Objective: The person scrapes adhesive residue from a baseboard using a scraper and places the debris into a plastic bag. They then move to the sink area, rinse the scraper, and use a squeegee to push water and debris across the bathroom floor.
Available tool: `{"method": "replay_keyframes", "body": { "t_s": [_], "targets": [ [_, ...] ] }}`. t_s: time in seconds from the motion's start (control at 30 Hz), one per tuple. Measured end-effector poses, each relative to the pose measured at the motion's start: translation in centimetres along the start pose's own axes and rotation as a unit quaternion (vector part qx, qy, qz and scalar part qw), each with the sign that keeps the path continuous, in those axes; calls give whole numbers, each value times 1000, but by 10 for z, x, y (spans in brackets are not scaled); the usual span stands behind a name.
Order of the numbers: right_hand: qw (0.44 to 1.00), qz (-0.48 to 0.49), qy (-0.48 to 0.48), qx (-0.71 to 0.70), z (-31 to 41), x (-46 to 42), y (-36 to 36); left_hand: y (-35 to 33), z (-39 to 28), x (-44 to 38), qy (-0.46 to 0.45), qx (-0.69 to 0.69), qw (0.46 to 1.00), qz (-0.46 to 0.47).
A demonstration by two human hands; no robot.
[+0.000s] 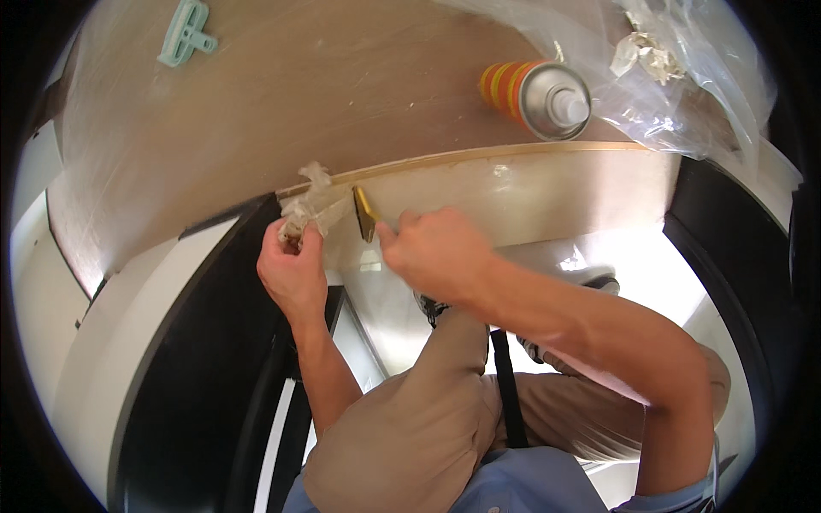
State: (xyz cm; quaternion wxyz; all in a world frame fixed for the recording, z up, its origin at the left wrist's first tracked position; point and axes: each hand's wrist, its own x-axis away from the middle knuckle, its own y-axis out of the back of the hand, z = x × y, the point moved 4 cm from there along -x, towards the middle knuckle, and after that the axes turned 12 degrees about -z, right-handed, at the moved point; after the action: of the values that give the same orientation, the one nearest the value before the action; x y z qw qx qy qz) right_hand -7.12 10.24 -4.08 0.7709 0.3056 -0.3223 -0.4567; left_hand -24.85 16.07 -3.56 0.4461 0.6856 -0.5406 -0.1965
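My left hand (296,269) pinches a crumpled wad of thin translucent film (314,204) at the left end of a glossy cream panel (545,192). Just right of it, my right hand (436,253) is closed around a scraper (364,215) with a wide yellow head and a dark edge. That head is at the panel's face, close below a narrow tan edge strip (474,156); whether it touches the panel cannot be made out. My right fingers hide most of the scraper's handle.
Above the strip spreads a brown surface (321,102). On it are an orange-and-yellow striped spray can (503,86), a mint-green plastic scraper (186,35) and clear plastic sheeting (667,115) with a crumpled scrap (648,56). Black frames (199,359) flank my legs.
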Motion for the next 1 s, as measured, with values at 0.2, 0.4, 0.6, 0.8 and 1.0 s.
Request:
{"method": "replay_keyframes", "body": {
  "t_s": [0.2, 0.4, 0.6, 0.8, 1.0],
  "targets": [
    [999, 11, -22, -33, -10, 9, -2, 14, 0, 15, -12, 26, 998, -54],
    [999, 7, -30, -23, -20, 20, 18, 26, -9, 19, -11, 17, 999, -43],
    [998, 42, -37, -41, -2, -7, 7, 28, -16, 21, 20, 6, 1000, -6],
    [999, -17, -27, -36, -3, -3, 3, 32, -10, 19, 33, 41, 998, -20],
    [998, 28, -19, -45, 3, -18, -3, 38, -23, 11, 20, 50, 997, -63]
  ]
}}
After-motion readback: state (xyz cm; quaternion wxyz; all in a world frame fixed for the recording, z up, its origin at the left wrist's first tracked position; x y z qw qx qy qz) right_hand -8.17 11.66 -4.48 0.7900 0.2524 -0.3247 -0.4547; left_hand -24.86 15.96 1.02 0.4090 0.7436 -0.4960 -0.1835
